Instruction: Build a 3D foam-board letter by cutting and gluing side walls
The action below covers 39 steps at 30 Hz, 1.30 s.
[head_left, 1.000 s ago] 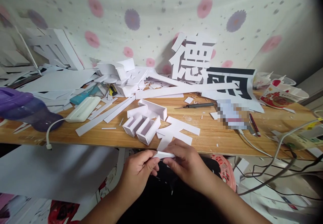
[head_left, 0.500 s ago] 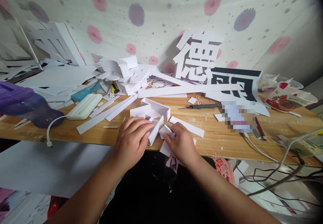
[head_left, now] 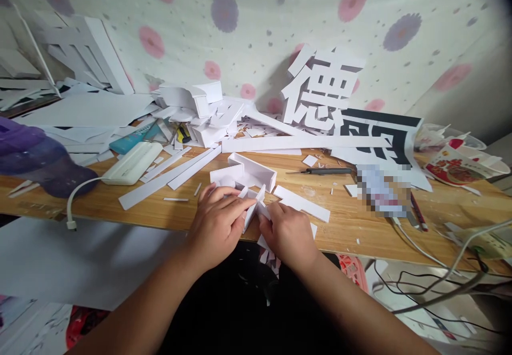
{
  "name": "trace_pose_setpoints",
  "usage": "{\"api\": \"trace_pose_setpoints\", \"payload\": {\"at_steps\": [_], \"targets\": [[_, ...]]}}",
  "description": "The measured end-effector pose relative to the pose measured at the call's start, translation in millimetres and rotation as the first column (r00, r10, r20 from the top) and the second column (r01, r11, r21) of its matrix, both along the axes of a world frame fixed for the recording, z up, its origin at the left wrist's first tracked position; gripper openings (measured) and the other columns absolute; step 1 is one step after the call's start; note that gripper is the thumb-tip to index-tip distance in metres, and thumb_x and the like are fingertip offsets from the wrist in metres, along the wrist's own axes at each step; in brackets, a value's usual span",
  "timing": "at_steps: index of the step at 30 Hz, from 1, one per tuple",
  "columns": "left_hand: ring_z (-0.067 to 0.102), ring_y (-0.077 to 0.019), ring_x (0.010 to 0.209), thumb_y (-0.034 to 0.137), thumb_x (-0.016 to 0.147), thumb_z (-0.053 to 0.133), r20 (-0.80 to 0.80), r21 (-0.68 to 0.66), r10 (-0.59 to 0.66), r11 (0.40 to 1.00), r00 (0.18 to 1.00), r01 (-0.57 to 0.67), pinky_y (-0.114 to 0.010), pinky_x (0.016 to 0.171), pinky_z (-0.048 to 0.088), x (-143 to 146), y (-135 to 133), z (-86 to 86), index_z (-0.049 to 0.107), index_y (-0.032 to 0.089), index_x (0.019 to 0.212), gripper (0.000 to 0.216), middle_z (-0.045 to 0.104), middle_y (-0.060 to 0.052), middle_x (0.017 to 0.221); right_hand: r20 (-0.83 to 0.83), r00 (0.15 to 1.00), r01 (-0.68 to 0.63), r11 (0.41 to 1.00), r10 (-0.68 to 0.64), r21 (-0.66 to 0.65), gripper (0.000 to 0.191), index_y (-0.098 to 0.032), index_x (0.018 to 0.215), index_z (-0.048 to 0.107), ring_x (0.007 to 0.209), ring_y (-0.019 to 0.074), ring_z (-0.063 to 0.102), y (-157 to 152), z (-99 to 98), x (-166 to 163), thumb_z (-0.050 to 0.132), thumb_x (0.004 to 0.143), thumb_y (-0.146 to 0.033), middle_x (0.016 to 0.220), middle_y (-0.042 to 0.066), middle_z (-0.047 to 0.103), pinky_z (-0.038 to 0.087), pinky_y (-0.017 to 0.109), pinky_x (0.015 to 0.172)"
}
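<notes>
At the front edge of the wooden table (head_left: 160, 219), my left hand (head_left: 220, 219) is closed on a white foam board frame (head_left: 248, 217) with thin upright walls. My right hand (head_left: 288, 232) pinches a small white board piece (head_left: 263, 211) and presses it against the frame's right side. Its fingertips are partly hidden behind the hand. Behind my hands stands another white walled part (head_left: 256, 171) of the assembly. A flat white strip (head_left: 302, 204) lies just right of it, and more white pieces show under my right hand.
A thin grey-handled tool (head_left: 326, 171) lies to the right, near a blurred-out phone (head_left: 382, 192). At the left are a white power bank (head_left: 134, 163) and a purple bottle (head_left: 44, 157). White scraps and a foam character (head_left: 320, 88) stand at the back.
My right hand has brought the small white piece leftward against the frame, where the two were apart before. The left forefinger now reaches farther over the frame. The view has shifted slightly.
</notes>
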<state>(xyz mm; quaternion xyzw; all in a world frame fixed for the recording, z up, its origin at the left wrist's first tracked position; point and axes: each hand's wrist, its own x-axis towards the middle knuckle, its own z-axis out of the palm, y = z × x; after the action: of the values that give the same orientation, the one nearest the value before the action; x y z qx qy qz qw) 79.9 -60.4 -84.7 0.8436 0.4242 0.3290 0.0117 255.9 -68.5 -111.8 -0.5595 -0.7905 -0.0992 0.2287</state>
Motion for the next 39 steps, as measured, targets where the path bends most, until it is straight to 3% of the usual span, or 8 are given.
{"api": "trace_pose_setpoints", "payload": {"at_steps": [6, 12, 18, 24, 30, 34, 36, 39], "targets": [[0.055, -0.0232, 0.103, 0.011, 0.088, 0.045, -0.012, -0.012, -0.020, 1.000, 1.000, 0.020, -0.046, 0.097, 0.034, 0, 1, 1.8, 0.067, 0.023, 0.107, 0.031, 0.072, 0.000, 0.089, 0.002, 1.000, 0.007, 0.997, -0.007, 0.077, 0.014, -0.016, 0.071, 0.062, 0.050, 0.0196, 0.061, 0, -4.8, -2, 0.055, 0.080, -0.022, 0.059, 0.003, 0.063, 0.028, 0.031, 0.049], [0.053, -0.0242, 0.103, 0.010, 0.088, 0.044, -0.053, -0.019, -0.022, 1.000, 0.998, 0.021, -0.045, 0.091, 0.036, 0, 2, 3.5, 0.065, 0.025, 0.114, 0.036, 0.072, 0.000, 0.088, -0.007, 1.000, 0.024, 0.999, -0.024, 0.021, 0.013, -0.017, 0.069, 0.061, 0.050, 0.0191, 0.061, 2, -4.9, -1, 0.057, 0.079, -0.023, 0.058, 0.003, 0.064, 0.025, 0.031, 0.048], [0.051, -0.0256, 0.105, 0.020, 0.090, 0.048, -0.116, -0.051, -0.024, 0.999, 0.993, 0.018, -0.046, 0.092, 0.036, 1, 3, 7.2, 0.066, 0.028, 0.112, 0.029, 0.071, -0.001, 0.099, -0.099, 0.995, -0.029, 0.999, 0.025, -0.034, 0.009, -0.017, 0.073, 0.061, 0.058, 0.0178, 0.061, 2, -5.0, 2, 0.057, 0.080, -0.021, 0.064, 0.003, 0.065, 0.029, 0.029, 0.053], [0.053, -0.0259, 0.104, 0.021, 0.088, 0.051, -0.166, 0.005, 0.034, 0.999, 0.986, -0.033, -0.049, 0.094, 0.031, 5, 4, 5.3, 0.064, 0.030, 0.112, 0.029, 0.070, -0.001, 0.104, -0.287, 0.957, -0.083, 0.983, 0.033, -0.165, 0.008, -0.018, 0.075, 0.060, 0.061, 0.0148, 0.057, 2, -0.3, 9, 0.061, 0.080, -0.023, 0.068, 0.002, 0.064, 0.033, 0.024, 0.056], [0.051, -0.0264, 0.113, 0.018, 0.078, 0.062, -0.275, -0.081, 0.005, 0.996, 0.962, -0.028, -0.053, 0.105, 0.019, 0, 3, 9.8, 0.054, 0.034, 0.125, 0.050, 0.070, 0.001, 0.106, -0.503, 0.864, -0.122, 0.956, -0.031, -0.268, 0.014, -0.019, 0.067, 0.056, 0.054, 0.0118, 0.050, -4, 10.6, 27, 0.055, 0.080, -0.017, 0.059, -0.002, 0.058, 0.035, 0.021, 0.053], [0.052, -0.0261, 0.116, 0.012, 0.076, 0.061, -0.335, -0.082, -0.066, 0.996, 0.940, 0.041, -0.052, 0.105, 0.020, -10, 4, 14.3, 0.049, 0.037, 0.130, 0.062, 0.068, -0.002, 0.109, -0.440, 0.898, -0.093, 0.967, -0.022, -0.238, 0.020, -0.019, 0.060, 0.054, 0.052, 0.0115, 0.048, -8, 14.0, 30, 0.059, 0.080, -0.017, 0.056, -0.003, 0.055, 0.033, 0.022, 0.053], [0.054, -0.0266, 0.115, 0.011, 0.076, 0.062, -0.333, -0.057, -0.056, 0.998, 0.941, 0.039, -0.054, 0.105, 0.020, -11, 4, 15.3, 0.051, 0.038, 0.128, 0.059, 0.066, -0.004, 0.112, -0.381, 0.924, -0.063, 0.973, -0.027, -0.223, 0.020, -0.019, 0.060, 0.055, 0.053, 0.0118, 0.050, -10, 13.9, 28, 0.062, 0.079, -0.017, 0.056, -0.003, 0.057, 0.033, 0.022, 0.054], [0.056, -0.0264, 0.114, 0.010, 0.078, 0.061, -0.293, -0.054, -0.013, 0.999, 0.956, -0.003, -0.058, 0.107, 0.014, -6, -1, 15.5, 0.056, 0.035, 0.121, 0.050, 0.071, -0.002, 0.100, -0.296, 0.955, -0.033, 0.978, -0.030, -0.205, 0.017, -0.019, 0.062, 0.058, 0.055, 0.0125, 0.053, -13, 12.3, 24, 0.063, 0.079, -0.018, 0.059, -0.002, 0.059, 0.033, 0.023, 0.054]]}}
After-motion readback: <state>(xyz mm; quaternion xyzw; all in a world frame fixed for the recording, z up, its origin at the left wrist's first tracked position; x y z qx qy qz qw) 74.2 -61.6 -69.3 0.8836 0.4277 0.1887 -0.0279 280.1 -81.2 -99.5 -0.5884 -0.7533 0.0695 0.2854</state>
